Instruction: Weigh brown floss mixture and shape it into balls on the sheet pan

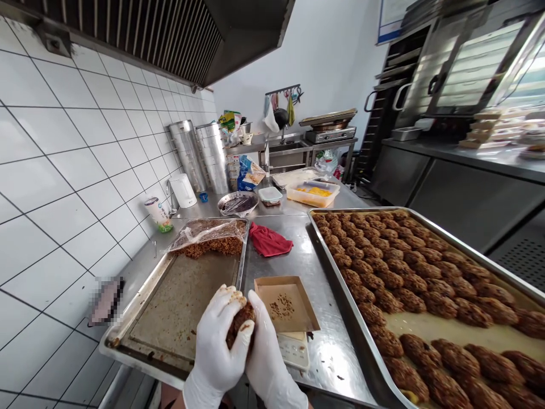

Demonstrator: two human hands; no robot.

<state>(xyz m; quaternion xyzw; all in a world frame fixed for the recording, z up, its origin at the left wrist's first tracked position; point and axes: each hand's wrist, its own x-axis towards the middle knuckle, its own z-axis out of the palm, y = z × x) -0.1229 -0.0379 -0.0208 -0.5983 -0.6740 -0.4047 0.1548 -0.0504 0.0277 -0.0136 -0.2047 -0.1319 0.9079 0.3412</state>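
The left hand (217, 335) and right hand (266, 352), both gloved, are cupped closed around a brown lump (237, 328) above the near right corner of the left tray (183, 301). Its visible part slants far and right; the gloves hide its full long axis. Right of it, a cardboard box (306, 301) sits on a scale (293, 352) on the metal table (327, 346). White tiles (80, 142) line the left wall.

One wide head-worn camera looks forward and down across the steel desk (317, 255), with the left hand (218, 341) and right hand (267, 360) close beneath it, the extractor hood (140, 34) overhead and the back wall (327, 57) farthest off.
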